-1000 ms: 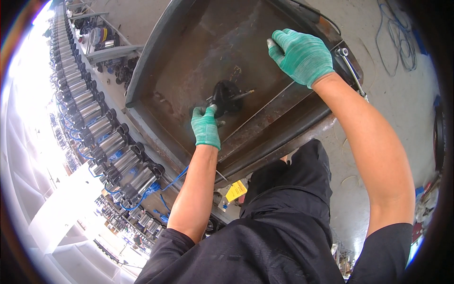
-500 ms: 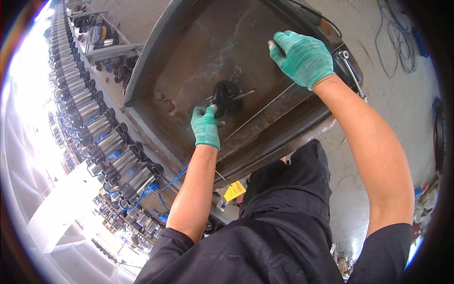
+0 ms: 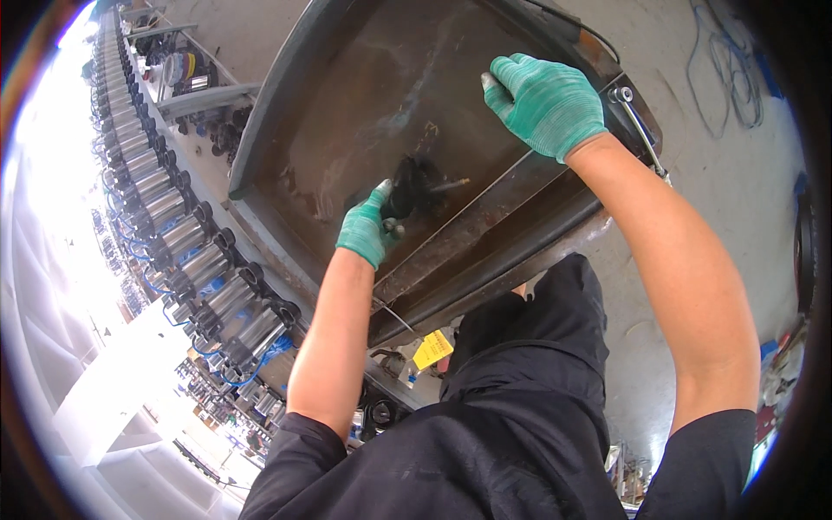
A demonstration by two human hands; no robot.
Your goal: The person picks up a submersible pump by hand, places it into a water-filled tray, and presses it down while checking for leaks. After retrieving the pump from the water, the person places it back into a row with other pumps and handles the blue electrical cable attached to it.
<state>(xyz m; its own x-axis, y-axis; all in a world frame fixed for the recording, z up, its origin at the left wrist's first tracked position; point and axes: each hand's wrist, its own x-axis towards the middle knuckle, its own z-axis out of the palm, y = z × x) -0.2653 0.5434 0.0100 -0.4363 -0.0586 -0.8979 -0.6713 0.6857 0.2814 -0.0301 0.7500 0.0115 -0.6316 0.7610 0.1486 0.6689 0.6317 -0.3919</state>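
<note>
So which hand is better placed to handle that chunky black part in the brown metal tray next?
Probably the green-gloved left hand: it is close beside the chunky black part, though contact is unclear. The green-gloved right hand is farther away, toward the right side of the brown metal tray.

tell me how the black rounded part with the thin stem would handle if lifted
The black rounded part is probably slippery, as it seems to sit in murky brown liquid inside the dark metal tank. It may tip or roll unevenly, given the thin yellow-tipped stem jutting to one side.
</note>
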